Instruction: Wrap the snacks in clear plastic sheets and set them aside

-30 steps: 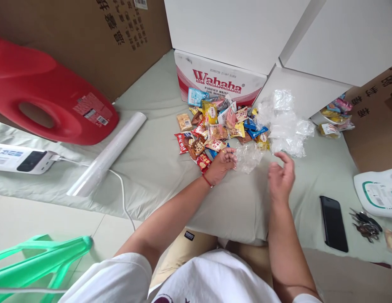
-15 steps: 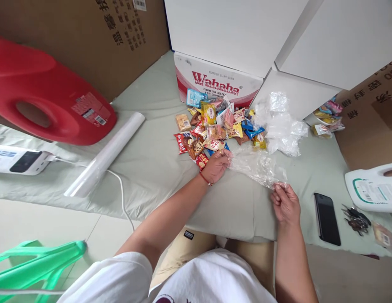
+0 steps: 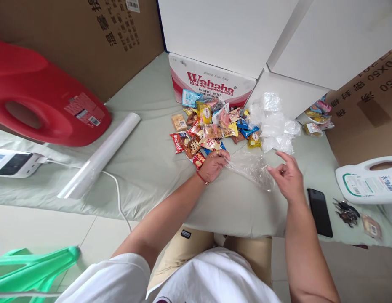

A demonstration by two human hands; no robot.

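My left hand (image 3: pixel 213 165) is closed, pinching one end of a clear plastic bag (image 3: pixel 251 168). The bag stretches rightward, crumpled, just above the cloth. My right hand (image 3: pixel 286 174) is at the bag's other end with thumb and forefinger spread; the thumb tip is close to the plastic, and I cannot tell if it touches. Beyond my left hand lies a pile of wrapped snacks (image 3: pixel 211 130) in red, yellow, blue and brown packets. A heap of crumpled clear plastic bags (image 3: pixel 279 124) sits to the right of that pile.
A Wahaha carton (image 3: pixel 211 82) stands behind the snacks. At left are a roll of clear film (image 3: pixel 101 155), a red jug (image 3: pixel 53 97) and a power strip (image 3: pixel 17 164) with a cable. To the right lie a phone (image 3: pixel 320 212), keys (image 3: pixel 346 212) and a white bottle (image 3: pixel 369 179).
My right hand has let go of the bag's right end, its thumb and forefinger now apart and the hand raised slightly. My left hand keeps its pinch. The view has shifted slightly.
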